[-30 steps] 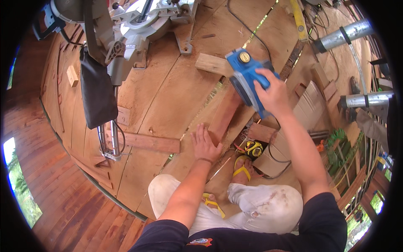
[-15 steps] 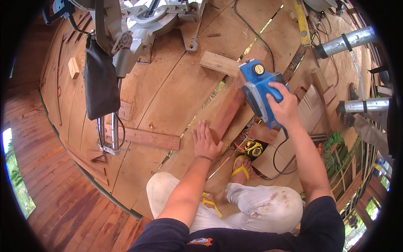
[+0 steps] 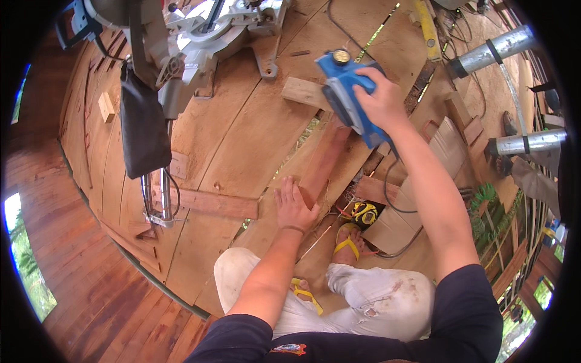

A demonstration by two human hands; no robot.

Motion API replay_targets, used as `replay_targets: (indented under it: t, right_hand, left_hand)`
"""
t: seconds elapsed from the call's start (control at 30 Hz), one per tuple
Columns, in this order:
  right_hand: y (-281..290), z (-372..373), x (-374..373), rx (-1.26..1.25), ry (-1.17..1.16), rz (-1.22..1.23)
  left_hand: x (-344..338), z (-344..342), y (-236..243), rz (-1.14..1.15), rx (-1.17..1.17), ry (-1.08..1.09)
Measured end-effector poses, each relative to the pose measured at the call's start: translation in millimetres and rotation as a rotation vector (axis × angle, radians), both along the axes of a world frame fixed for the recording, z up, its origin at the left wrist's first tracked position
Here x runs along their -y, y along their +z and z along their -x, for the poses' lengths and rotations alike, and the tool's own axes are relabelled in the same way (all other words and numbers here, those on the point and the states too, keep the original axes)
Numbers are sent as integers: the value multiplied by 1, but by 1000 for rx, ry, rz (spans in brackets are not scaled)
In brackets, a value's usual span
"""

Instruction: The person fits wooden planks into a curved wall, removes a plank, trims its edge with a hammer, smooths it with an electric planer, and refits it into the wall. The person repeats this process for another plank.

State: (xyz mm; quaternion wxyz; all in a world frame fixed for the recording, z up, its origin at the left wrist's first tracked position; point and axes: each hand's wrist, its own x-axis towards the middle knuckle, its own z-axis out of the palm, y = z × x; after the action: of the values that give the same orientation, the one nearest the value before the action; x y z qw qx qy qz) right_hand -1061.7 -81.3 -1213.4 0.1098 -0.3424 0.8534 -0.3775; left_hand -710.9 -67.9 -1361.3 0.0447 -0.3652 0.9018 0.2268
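My right hand [image 3: 382, 100] grips a blue electric hand planer [image 3: 352, 91] by its handle, over the far end of a reddish wooden board [image 3: 327, 156]. Whether its sole touches the wood cannot be told. With fingers stretched out, my left hand [image 3: 295, 204] lies flat on the near end of that board. Across the board's far end sits a short pale wood block [image 3: 307, 94]. From the planer a dark cord [image 3: 393, 181] loops down past my right forearm. A black and yellow tape measure [image 3: 364, 213] lies just right of the board's near end.
A mitre saw [image 3: 224, 30] with a black dust bag [image 3: 144, 121] stands at the upper left. Another reddish board [image 3: 209, 201] lies to the left. Metal pipe legs [image 3: 493, 51] and a yellow level [image 3: 428, 30] are at the right. Gaps run between the plywood sheets [image 3: 242, 133].
My right hand has moved the planer away from me and a little left, toward the board's far end. My left hand stays in place on the board.
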Motion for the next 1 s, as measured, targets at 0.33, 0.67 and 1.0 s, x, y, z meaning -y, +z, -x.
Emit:
replay_targets:
  t: [0.33, 0.67, 1.0]
  right_hand:
    - [-11, -14, -54, 0, -92, 2]
    - [-1, 82, 35, -274, -169, 55]
    - [84, 28, -111, 143, -412, 171]
  left_hand:
    - [0, 1, 5, 6, -7, -10]
    - [-1, 1, -1, 42, -47, -4]
    - [1, 5, 10, 28, -42, 11]
